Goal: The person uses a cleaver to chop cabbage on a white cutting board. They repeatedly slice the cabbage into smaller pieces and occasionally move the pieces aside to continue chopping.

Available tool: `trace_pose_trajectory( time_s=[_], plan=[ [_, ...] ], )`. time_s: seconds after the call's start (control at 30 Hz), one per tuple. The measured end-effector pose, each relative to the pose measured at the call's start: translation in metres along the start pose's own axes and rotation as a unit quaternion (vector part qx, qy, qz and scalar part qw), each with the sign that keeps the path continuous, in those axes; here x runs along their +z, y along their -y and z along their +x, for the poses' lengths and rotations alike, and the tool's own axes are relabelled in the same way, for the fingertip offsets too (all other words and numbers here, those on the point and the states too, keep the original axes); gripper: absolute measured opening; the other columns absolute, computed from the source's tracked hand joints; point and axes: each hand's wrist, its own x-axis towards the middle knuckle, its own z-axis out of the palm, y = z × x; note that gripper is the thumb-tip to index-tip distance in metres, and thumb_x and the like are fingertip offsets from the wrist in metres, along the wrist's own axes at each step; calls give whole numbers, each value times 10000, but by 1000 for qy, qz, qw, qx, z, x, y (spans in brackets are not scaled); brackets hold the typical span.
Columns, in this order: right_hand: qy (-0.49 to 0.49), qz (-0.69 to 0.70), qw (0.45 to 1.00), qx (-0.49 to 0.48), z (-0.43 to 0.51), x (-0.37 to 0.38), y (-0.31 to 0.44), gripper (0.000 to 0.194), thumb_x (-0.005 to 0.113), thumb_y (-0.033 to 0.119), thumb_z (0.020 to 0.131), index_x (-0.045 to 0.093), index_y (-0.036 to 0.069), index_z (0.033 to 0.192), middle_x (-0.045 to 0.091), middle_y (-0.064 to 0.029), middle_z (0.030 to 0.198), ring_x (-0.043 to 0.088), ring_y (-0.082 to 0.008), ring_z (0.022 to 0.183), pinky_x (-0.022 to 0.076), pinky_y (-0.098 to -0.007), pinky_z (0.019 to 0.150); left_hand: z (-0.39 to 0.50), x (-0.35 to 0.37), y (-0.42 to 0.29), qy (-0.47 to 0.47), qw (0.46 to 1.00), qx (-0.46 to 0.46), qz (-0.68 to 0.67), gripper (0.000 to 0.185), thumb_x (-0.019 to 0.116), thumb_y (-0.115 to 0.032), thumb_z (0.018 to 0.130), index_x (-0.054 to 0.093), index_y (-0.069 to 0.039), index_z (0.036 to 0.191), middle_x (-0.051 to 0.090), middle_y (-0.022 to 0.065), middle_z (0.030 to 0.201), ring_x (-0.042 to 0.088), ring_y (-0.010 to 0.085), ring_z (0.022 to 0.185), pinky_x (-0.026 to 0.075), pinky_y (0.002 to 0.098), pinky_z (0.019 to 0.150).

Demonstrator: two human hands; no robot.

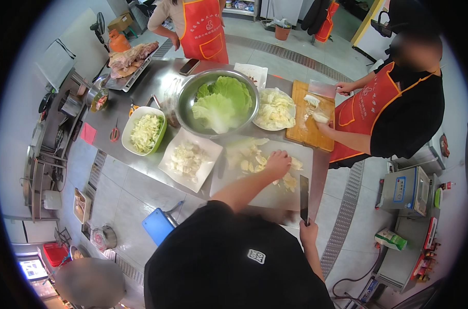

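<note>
My left hand (279, 164) rests with bent fingers on pale yellow-green cabbage pieces (258, 162) on a white cutting board (234, 189); whether it grips any is unclear. My right hand (308, 231) holds a kitchen knife (304, 199) by its dark handle at the board's right edge, the blade pointing away from me. Left of the board, a square white plate (193, 183) bears chopped white cabbage stems (186, 156). Beyond it stands a green-and-white bowl (163, 135) of cut leaves. A large steel bowl (182, 116) holds whole cabbage leaves (222, 104). A round plate of cabbage pieces (275, 106) stands at its right.
At the right, a co-worker in a red apron (367, 96) holds a cleaver (322, 89) over a wooden board (296, 133). Another person stands across the steel table (141, 162). Scissors (115, 134), a phone (189, 66) and a tray of meat (135, 79) lie on the table.
</note>
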Motion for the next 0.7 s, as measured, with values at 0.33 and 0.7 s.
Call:
trace_pose_trajectory(
  time_s=[0.33, 0.7],
  plan=[
    [135, -93, 981, -108, 25, 12, 55, 320, 658, 309, 935, 761, 68, 1120, 721, -242, 886, 713, -425, 815, 547, -475, 723, -111, -34, 81, -166, 863, -328, -347, 336, 673, -323, 978, 686, -11, 1102, 701, 142, 908, 661, 266, 838, 514, 411, 756],
    [173, -137, 971, -96, 55, 57, 74, 300, 645, 295, 888, 711, 11, 958, 683, -260, 843, 650, -471, 809, 518, -504, 732, -205, -43, 89, -195, 804, -401, -393, 245, 632, -131, 964, 658, -14, 1177, 722, 77, 938, 649, 135, 771, 509, 316, 668]
  ],
)
